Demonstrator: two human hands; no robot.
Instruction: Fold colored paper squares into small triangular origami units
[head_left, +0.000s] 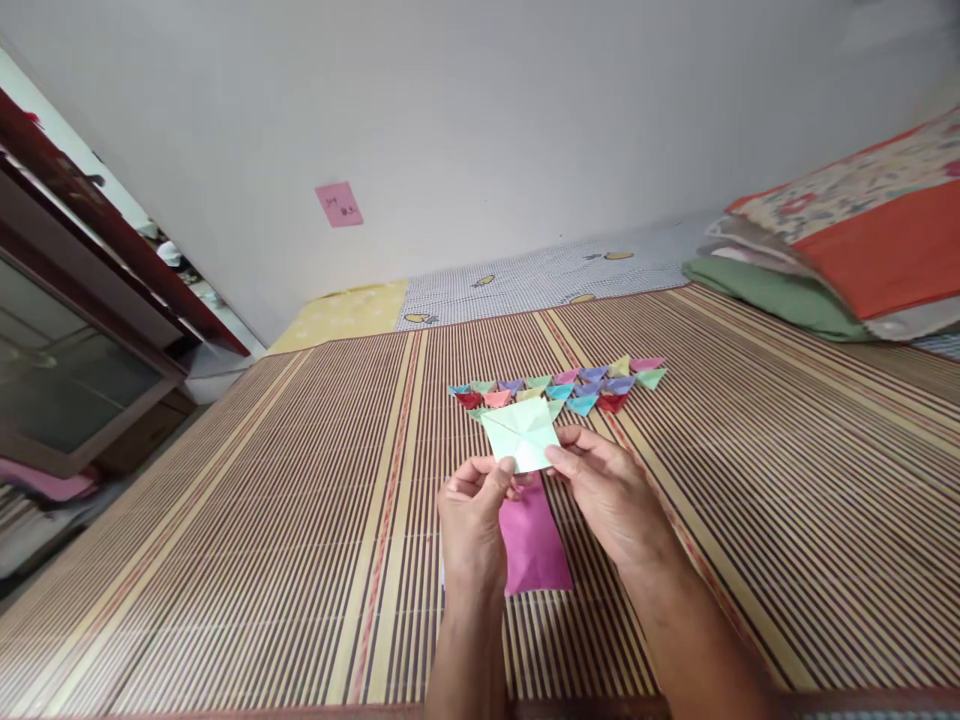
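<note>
A square of pale green paper (pixel 523 432) with crossing crease lines is held up over the mat. My left hand (pixel 476 497) pinches its lower left corner, thumb on top. At the lower right edge, my right hand (pixel 600 477) grips the same sheet between thumb and fingers. Beneath my hands lies a magenta paper sheet (pixel 536 545), partly hidden by my left hand and wrist. Just beyond the green sheet, several small folded paper pieces (pixel 576 376) in many colours lie in rows; the green sheet covers part of the nearest row.
A striped bamboo mat (pixel 262 520) covers the bed. Folded bedding (pixel 885 260) is piled at the far right. Patterned cloth (pixel 517 280) shows along the white wall, which bears a pink note (pixel 339 204). A cabinet with glass (pixel 67 350) stands on the left.
</note>
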